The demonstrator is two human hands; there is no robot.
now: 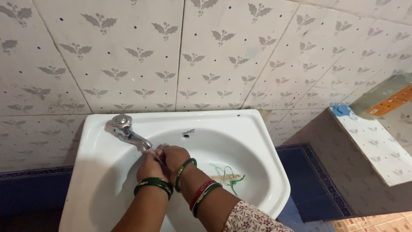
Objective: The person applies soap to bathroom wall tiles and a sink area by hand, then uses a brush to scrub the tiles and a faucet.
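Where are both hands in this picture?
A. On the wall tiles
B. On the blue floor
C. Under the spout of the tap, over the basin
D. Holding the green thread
C: the left hand and right hand meet under the tap spout, above the white basin.

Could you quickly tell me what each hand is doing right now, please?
Left hand: under the tap spout, pressed against the other hand; cannot tell whether it holds anything.
Right hand: curled against the left hand; grip cannot be told.
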